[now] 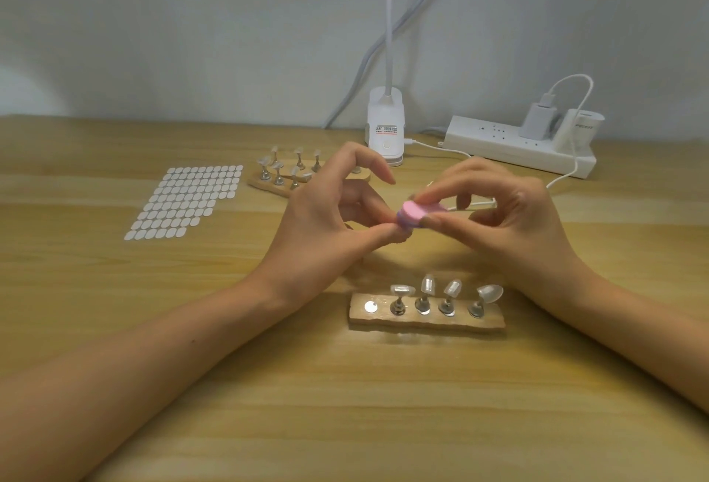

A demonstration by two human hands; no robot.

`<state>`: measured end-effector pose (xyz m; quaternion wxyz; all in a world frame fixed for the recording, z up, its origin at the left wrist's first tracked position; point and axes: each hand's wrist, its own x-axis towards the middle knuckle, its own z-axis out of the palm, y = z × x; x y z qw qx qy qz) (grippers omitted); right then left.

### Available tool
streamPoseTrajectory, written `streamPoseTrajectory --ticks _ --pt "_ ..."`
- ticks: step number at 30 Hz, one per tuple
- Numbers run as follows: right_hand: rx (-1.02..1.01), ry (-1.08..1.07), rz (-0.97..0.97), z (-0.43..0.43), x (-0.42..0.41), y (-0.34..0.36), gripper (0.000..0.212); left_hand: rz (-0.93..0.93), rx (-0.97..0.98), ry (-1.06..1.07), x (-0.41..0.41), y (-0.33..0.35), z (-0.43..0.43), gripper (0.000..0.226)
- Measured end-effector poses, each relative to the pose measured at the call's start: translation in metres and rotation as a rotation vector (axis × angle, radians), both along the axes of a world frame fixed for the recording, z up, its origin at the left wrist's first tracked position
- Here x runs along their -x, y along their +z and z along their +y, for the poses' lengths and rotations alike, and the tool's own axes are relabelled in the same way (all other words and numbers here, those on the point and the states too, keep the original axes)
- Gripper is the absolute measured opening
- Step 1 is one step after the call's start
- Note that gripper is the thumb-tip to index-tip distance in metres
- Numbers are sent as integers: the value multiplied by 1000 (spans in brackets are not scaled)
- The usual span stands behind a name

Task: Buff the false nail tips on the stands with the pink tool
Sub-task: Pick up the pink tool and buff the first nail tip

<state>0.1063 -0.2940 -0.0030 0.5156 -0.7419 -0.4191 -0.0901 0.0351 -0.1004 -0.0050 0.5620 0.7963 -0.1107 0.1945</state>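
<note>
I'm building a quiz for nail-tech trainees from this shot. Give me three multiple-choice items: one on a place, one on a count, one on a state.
1. Where does the sticker sheet lie?
A) left of the far base
B) at the table's right edge
C) at the table's near edge

2. How many nail stands stand on the near base?
A) two
B) four
C) six

3. The pink tool is:
A) lying flat on the wood
B) pinched in the right hand
C) stuck to the sheet

Key: 1 A, the sheet lies flat beside the far base's left end. 2 B, four stands show, and the leftmost spot is bare. 3 B, the thumb and fingers close on it above the table.
</note>
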Motion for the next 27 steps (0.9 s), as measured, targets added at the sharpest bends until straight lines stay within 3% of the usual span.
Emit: streamPoseTrajectory --ticks 16,19,27 --pt "23 44 -68 3 0 -1 18 38 76 -39 -2 1 1 44" --pt "-14 -42 -29 0 -3 0 17 50 98 -39 -2 1 1 44" --pt "-76 -31 47 -2 -3 1 17 45 103 -46 -1 0 1 44"
